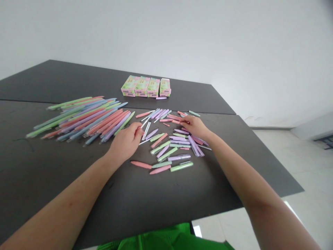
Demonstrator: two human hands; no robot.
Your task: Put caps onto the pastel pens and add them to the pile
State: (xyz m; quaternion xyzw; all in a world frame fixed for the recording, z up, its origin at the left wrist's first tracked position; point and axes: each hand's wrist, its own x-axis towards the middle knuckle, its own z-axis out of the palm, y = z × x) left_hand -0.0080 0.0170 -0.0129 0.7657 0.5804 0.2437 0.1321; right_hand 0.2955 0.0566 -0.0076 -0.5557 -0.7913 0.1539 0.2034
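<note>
The dark table (166, 198) fills most of the view, a seam running across it nearer its far edge than its near one. The biggest thing on it is a pile of long pastel pens (85, 121) towards the left edge, just on the near side of the seam, all lying roughly parallel. Next comes a loose scatter of pen parts (163, 148) in pink, green, purple and blue, between the pile and the right edge, with its lowest pieces closest to the near edge. A row of four pink-and-green boxes (142, 87) stands beyond the seam, towards the far edge. The left hand (126, 141) is beside the scatter on the pile's side, thumb and forefinger pinching a thin white stick (145, 123). The right hand (197, 127) is over the scatter's far right part, fingers curled down at some pink parts (174, 118); whether it grips one cannot be told. Smaller still, a purple piece (161, 98) lies just in front of the boxes, and a short pink stub (166, 125) lies between the hands.
</note>
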